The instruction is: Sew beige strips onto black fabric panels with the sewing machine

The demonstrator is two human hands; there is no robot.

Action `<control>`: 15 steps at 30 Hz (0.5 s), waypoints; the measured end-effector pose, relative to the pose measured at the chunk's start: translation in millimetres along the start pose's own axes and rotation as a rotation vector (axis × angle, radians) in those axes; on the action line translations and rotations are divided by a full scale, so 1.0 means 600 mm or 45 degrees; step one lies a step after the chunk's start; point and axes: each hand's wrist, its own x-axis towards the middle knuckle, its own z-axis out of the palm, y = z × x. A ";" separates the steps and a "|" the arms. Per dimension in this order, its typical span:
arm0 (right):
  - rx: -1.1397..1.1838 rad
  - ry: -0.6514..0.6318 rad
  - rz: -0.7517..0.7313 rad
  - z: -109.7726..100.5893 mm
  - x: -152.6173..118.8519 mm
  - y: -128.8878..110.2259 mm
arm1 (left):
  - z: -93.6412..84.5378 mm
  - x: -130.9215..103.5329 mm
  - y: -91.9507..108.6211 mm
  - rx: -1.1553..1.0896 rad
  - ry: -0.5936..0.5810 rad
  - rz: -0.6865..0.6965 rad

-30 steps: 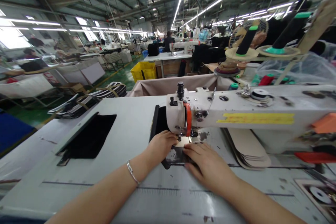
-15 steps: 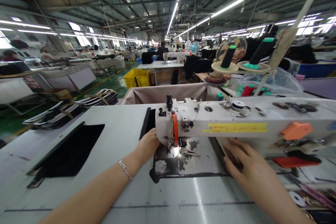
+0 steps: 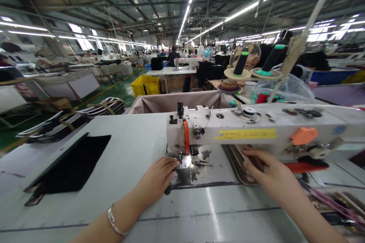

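Note:
A white sewing machine [image 3: 245, 121] stands across the grey table. My left hand [image 3: 164, 172] rests by the needle area and metal plate [image 3: 196, 176], its fingers close together; whether anything is under them is hidden. Beneath the machine arm, my right hand [image 3: 262, 165] touches a stack of thin brown-grey panels [image 3: 238, 167], thumb and fingers at its upper right edge. On the left of the table lies a black fabric piece [image 3: 76, 163] with a stiff dark edge strip.
Bundled striped panels [image 3: 102, 108] lie beyond the table's left edge. A pinkish fabric bin [image 3: 176, 100] and yellow crate [image 3: 145, 84] stand behind. Thread cones [image 3: 241, 63] are at the back right; tools and cords [image 3: 339, 207] lie at the right.
My left hand has come from beside the machine head toward me, and the dark piece beside it is out of sight. The panel stack under the arm shows more. The view has shifted slightly.

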 end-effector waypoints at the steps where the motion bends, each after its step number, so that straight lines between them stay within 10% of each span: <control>1: 0.000 -0.008 0.042 -0.004 0.000 -0.002 | 0.003 0.001 0.001 0.006 -0.003 0.014; 9: -0.039 0.067 -0.136 0.007 0.001 0.015 | 0.007 0.002 0.008 -0.031 0.056 0.176; 15: -0.301 0.399 -0.604 -0.030 -0.009 -0.001 | -0.003 0.027 0.091 -0.504 -0.098 0.223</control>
